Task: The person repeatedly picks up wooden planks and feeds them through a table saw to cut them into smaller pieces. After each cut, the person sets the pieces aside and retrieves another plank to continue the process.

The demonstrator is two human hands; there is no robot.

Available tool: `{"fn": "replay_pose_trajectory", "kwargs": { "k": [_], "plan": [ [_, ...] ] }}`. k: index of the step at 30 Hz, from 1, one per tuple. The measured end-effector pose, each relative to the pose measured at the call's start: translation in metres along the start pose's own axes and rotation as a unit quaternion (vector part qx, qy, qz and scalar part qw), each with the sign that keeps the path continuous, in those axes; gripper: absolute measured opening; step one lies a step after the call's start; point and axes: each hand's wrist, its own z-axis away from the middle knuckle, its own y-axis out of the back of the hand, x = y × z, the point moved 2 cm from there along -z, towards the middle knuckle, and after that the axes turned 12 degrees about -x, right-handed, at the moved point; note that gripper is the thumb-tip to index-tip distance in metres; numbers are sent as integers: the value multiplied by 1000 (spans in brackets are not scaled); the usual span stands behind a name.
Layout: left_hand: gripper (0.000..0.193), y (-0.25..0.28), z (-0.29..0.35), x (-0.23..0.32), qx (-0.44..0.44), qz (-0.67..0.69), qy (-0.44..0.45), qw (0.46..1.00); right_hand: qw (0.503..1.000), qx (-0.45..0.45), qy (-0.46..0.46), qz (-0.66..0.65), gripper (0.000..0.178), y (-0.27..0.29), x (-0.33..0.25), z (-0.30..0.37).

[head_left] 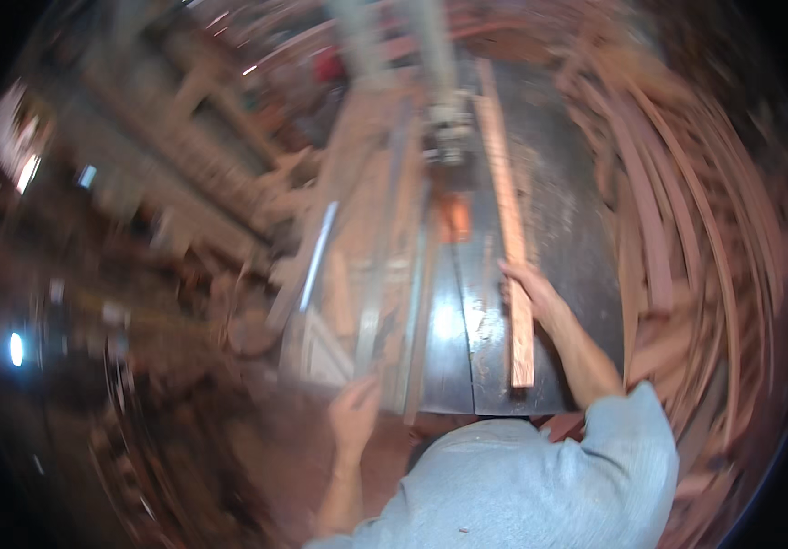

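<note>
A long, narrow wooden strip lies lengthwise on a dark metal machine table. My right hand is closed on it toward its near end, with the thumb across the top and the other fingers mostly hidden at the side. Left of the table's front corner, my left hand is raised near a pale triangular piece. Motion smears its fingers, so whether they hold anything is unclear.
A metal machine head stands over the table left of the strip's far part, with an orange patch on the near side. Long curved wooden pieces are piled along the right. Blurred timber fills the left background.
</note>
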Motion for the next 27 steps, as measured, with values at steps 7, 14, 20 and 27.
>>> {"fn": "replay_pose_trajectory", "kwargs": {
  "k": [7, 14, 20, 27],
  "plan": [
    [45, -24, 58, 61, -68, 15, -188, 980, 917, 182, 281, 217, 28, -108, 34, 94],
    [106, 11, 140, 73, 41, -33, -182, 982, 863, -31, 478, 159, 18, -290, 63, 159],
    [85, 89, 275, 4, 353, 194, -82, 912, 28, 687, -84, -721, 77, -516, 209, 192],
    [47, 110, 585, -65, 686, 200, 300, 632, -221, 762, -112, -599, 61, -538, 403, 281]
  ]
}}
